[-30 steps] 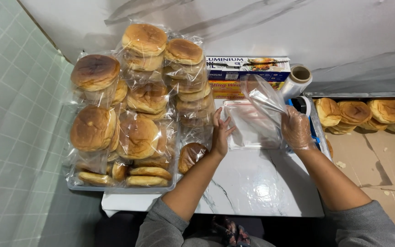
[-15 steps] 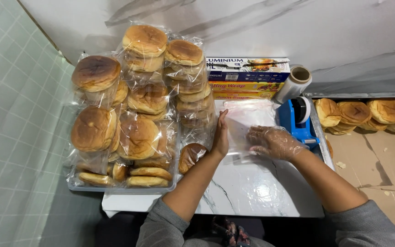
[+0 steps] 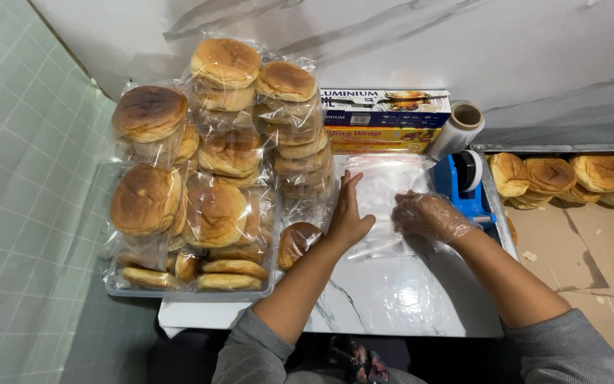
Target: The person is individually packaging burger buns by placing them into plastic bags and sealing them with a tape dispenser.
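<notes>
A clear plastic bag [image 3: 385,188] lies flat on the white marble table [image 3: 392,299]. My left hand [image 3: 348,213] is bare and rests edge-on against the bag's left side, fingers straight. My right hand [image 3: 426,215], in a thin clear glove, lies palm down on the bag's right part. Neither hand grips anything. One wrapped bun [image 3: 296,243] sits just left of my left wrist.
A big pile of bagged buns [image 3: 207,171] fills a tray at the left. Foil and wrap boxes [image 3: 385,121] and a film roll [image 3: 458,129] stand at the back. A blue tape dispenser [image 3: 463,181] is at the right, with unwrapped buns [image 3: 570,176] on cardboard beyond.
My right hand held the bag's mouth up and open a second ago. It has since come down and pressed the bag flat on the table. My left hand stayed at the bag's left side.
</notes>
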